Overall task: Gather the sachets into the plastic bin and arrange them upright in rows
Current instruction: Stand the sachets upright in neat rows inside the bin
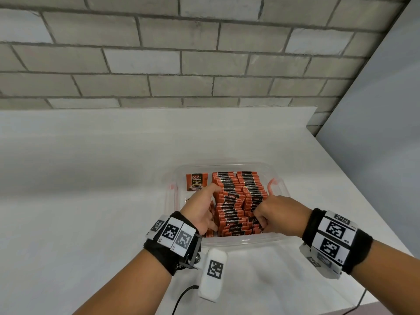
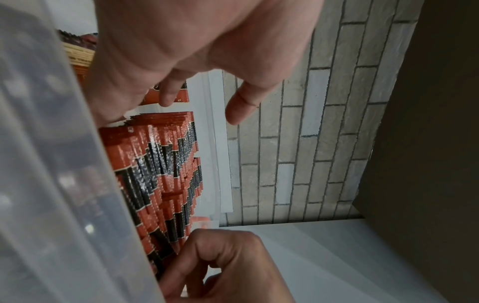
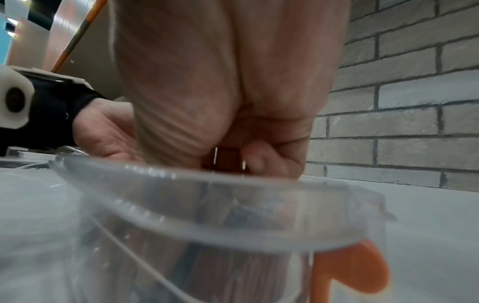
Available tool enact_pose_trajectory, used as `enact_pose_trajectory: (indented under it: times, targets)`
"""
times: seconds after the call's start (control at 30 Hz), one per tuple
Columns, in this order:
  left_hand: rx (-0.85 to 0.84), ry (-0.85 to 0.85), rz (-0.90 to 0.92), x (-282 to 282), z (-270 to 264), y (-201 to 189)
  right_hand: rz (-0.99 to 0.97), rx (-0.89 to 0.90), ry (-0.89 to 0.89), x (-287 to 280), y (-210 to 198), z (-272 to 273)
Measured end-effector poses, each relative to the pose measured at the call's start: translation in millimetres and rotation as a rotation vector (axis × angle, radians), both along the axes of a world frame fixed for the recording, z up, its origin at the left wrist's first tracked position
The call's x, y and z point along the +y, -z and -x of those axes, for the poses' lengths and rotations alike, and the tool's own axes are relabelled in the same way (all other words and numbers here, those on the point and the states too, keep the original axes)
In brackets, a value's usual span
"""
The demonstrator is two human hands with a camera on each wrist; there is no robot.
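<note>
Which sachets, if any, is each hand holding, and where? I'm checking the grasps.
The right hand pinches sachets at their top edges. The left hand rests against the rows' side; no grip shows.

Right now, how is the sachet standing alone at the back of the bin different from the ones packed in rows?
The lone sachet shows its whole printed front; the packed rows show only top edges. The lone sachet has bare space around it; the rows press tightly together. Both are orange and black, inside the bin.

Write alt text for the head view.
Both hands reach into a clear bin on a white table, among rows of upright orange-and-black sachets. The left hand rests against the rows' left side; the right hand is curled on the near sachets.
</note>
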State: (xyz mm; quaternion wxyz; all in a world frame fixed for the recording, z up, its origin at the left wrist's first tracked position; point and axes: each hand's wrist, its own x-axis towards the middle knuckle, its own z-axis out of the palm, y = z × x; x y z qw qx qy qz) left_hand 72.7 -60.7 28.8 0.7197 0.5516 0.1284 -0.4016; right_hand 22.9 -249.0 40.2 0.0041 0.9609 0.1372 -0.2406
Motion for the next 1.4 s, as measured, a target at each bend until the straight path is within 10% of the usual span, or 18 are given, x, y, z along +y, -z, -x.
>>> enact_pose_trajectory:
  times: [0.4, 1.4]
  targets:
    - [0.0, -0.022, -0.061, -4, -21, -14, -0.753, -0.016, 1.072, -5, -1, -4]
    - [0.126, 0.04, -0.029, -16, -27, -14, -1.028, 0.183, 1.281, 2, 3, -27]
